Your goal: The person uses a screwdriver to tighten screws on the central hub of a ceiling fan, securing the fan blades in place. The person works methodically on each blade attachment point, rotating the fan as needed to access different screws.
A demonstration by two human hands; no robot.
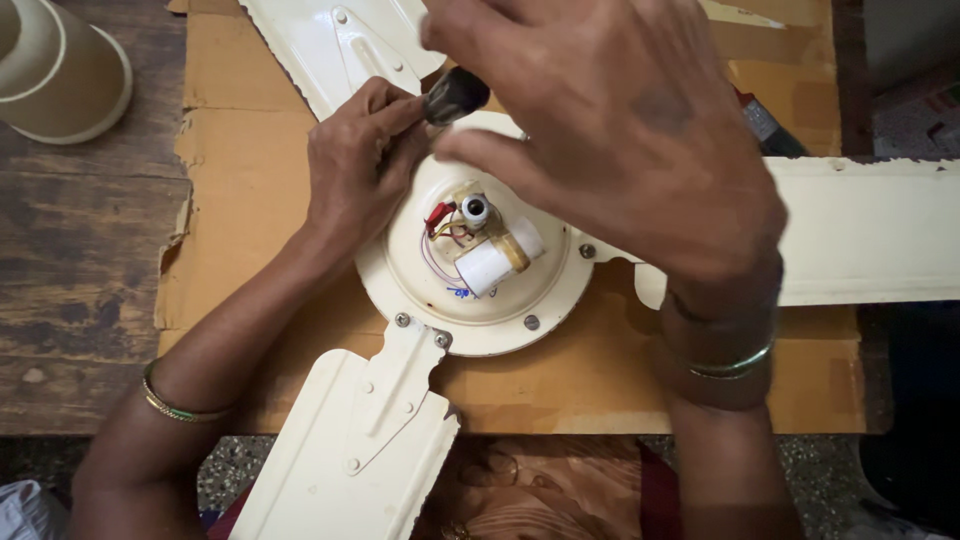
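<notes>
A person works over a cream ceiling fan [480, 290] laid on a sheet of cardboard [240, 190] across a dark wooden table [80, 260], seen from above. The fan's round motor housing [400, 275] sits at the centre of the frame, its three blades reaching to the top, the right edge and the bottom left.

The right hand [620, 140], spread wide in the upper centre, curls its fingers around the black handle of a tool [456, 95], probably a screwdriver, though the shaft and tip are hidden. The left hand [355, 165], just left of centre, is pinched narrow at the top of the housing, its fingertips touching the tool's lower end beside the rim.

In the open middle of the housing stand a white cylindrical part [492, 265], a short metal shaft end [474, 210] and a loose tangle of red and yellow wires [442, 225].

As far as the view shows, the blades remain attached: screws are visible at the bottom-left blade bracket [415, 345] and at the joint toward the right blade. The exposed wiring and uncovered hub suggest the job is at an early or middle stage. A pale cone-shaped cover [65, 70] rests apart on the table at the upper left.
</notes>
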